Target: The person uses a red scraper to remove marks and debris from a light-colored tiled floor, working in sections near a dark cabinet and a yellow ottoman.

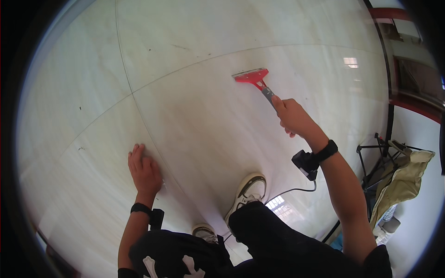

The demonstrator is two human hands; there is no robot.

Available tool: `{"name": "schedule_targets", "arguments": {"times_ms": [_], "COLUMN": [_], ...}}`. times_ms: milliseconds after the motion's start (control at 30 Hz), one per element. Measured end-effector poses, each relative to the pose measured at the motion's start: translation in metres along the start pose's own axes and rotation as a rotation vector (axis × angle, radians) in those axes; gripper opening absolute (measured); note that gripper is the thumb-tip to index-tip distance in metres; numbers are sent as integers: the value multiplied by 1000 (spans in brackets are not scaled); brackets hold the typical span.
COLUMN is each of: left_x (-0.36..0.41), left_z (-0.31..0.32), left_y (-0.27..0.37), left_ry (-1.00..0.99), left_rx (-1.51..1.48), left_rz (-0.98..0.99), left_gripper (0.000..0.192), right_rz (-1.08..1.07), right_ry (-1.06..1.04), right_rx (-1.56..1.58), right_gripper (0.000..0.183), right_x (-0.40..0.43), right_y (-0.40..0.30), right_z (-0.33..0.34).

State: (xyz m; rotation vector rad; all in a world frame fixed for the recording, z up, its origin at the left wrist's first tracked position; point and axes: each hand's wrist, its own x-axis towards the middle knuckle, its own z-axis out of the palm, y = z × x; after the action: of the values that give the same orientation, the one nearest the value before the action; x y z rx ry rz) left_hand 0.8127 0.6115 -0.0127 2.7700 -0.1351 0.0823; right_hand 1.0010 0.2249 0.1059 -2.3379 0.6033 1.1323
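My right hand (293,116) grips the grey handle of a red floor scraper (252,76). The scraper's wide head points away from me, its blade edge against or just over the glossy cream floor tiles (194,114). To the left, my left hand (144,172) is lowered near the floor beside a tile joint, fingers loosely bent, nothing visible in it. Whether its fingertips touch the tile is hard to tell. Small dark marks (80,148) and specks dot the tiles around and beyond both hands.
A folded camp chair (399,180) with khaki fabric leans by the white wall at right. Beyond it is a dark red frame (417,107). My sneaker (252,187) stands between the hands. A cable (295,190) runs from a black wrist device (306,164) on my right arm.
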Motion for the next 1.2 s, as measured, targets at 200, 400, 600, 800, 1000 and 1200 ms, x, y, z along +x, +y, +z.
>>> {"name": "schedule_targets", "arguments": {"times_ms": [200,400,600,800,1000,1200], "left_x": [-3,2,-11,-3,-6,-5], "left_z": [-2,4,0,5,1,5], "left_y": [-5,1,-11,-5,-8,-5], "left_ry": [-10,16,-8,-27,-8,-24], "left_rx": [-13,7,31,-20,1,11], "left_rz": [-14,19,4,-26,10,-10], "left_gripper": [6,8,10,13,13,12], "right_rz": [18,7,59,16,46,-12], "right_ry": [-28,11,-47,-18,-23,12], "right_rx": [7,-17,-61,-24,-35,25], "right_gripper": [58,61,63,65,66,66], "right_x": [-7,8,-11,10,1,21], "right_y": [10,-11,9,-14,-8,-29], "right_z": [6,-5,1,-13,-7,-11]}}
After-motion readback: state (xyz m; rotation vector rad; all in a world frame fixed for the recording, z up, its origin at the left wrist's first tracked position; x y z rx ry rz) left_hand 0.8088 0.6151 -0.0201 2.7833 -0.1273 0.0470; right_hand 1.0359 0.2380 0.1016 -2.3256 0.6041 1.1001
